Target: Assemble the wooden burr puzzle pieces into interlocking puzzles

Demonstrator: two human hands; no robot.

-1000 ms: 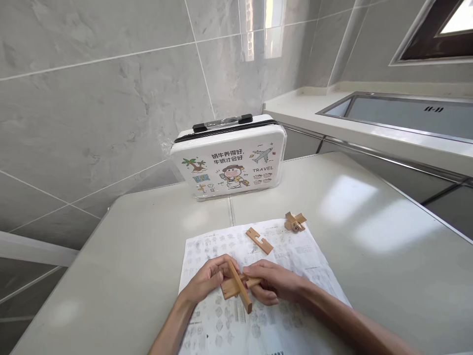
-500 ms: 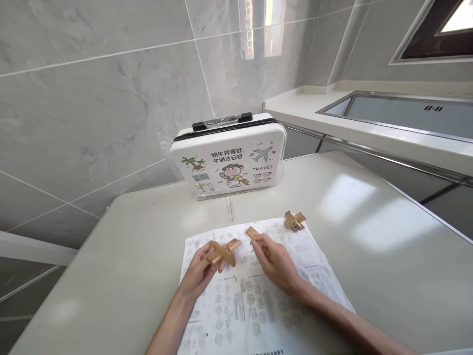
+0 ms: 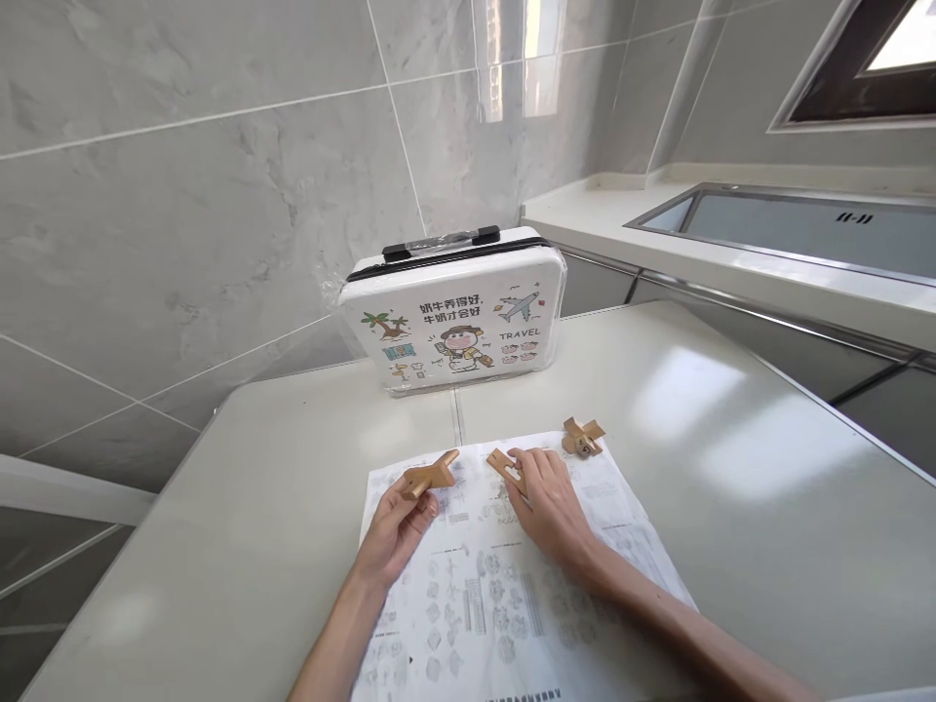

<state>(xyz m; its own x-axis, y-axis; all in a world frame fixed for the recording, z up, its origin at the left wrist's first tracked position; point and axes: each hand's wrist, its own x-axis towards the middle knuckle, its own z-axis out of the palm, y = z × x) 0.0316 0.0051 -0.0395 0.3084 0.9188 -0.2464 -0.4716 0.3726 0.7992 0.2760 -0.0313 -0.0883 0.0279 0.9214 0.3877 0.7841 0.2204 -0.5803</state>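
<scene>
My left hand [image 3: 399,522] is closed around a crossed pair of wooden puzzle pieces [image 3: 431,475], held just above the printed instruction sheet [image 3: 497,595]. My right hand [image 3: 545,502] lies over a flat notched wooden piece [image 3: 501,460] on the sheet, fingers curled onto it. Only that piece's left end shows past the fingers. A small assembled wooden cross [image 3: 582,436] rests at the sheet's far right corner, close to my right hand.
A white cartoon-printed case [image 3: 453,312] with a black handle stands upright at the back of the grey table [image 3: 278,507], against the tiled wall. To the right runs a white counter with a steel sink [image 3: 790,229].
My left hand carried the crossed pieces away from me and to the left. My right hand let go of them and reached forward onto the flat notched piece.
</scene>
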